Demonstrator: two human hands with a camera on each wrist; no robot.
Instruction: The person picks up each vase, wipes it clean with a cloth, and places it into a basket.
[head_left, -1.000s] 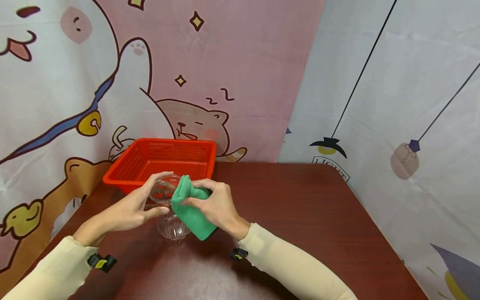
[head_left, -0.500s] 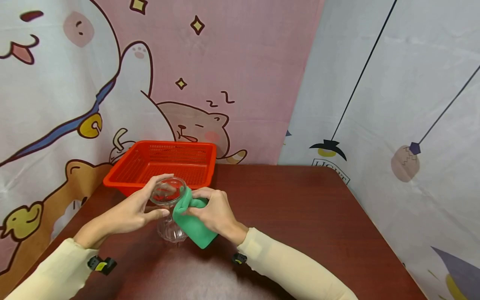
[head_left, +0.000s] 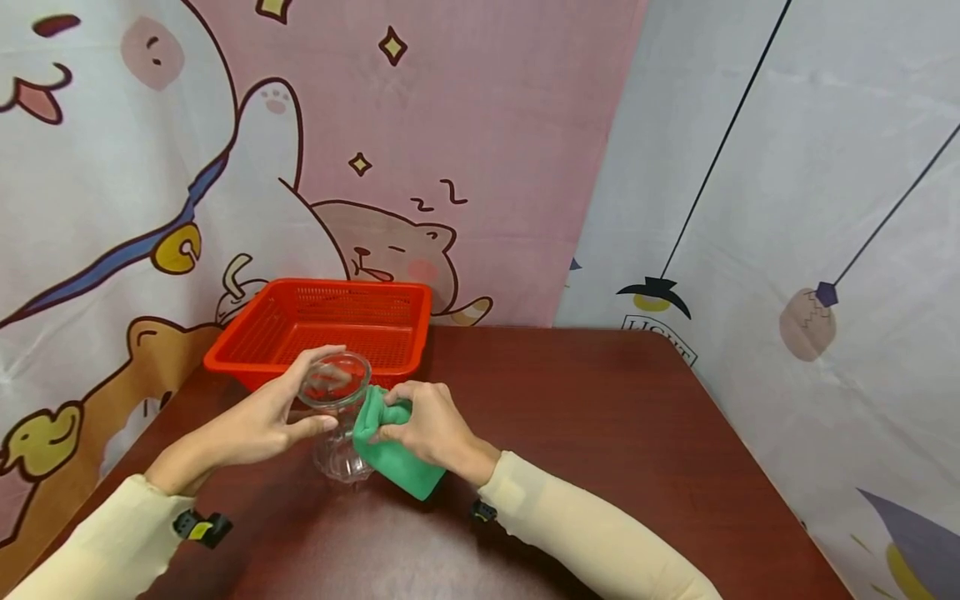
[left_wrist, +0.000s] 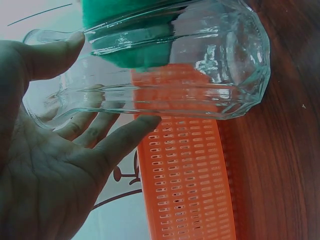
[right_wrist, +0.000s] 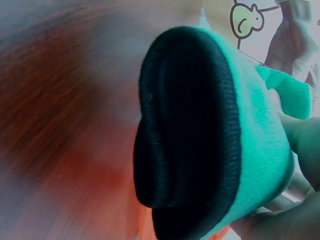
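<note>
Jar: one clear faceted glass jar (head_left: 339, 421), ribbed sides, round open mouth, standing on the bench (head_left: 600, 433) in the lower-left middle of the head view
Cloth: one green fleecy cloth (head_left: 393, 462), folded thick, pressed against the jar's right side
Left hand: left hand (head_left: 258, 421) grips the jar near its rim, thumb and fingers (left_wrist: 127, 137) curled round the glass
Right hand: right hand (head_left: 431, 425) pinches the cloth, fingers closed on it
Basket: one orange plastic basket (head_left: 247, 337), perforated, square, just behind the jar
Bench: dark red wood grain
</note>
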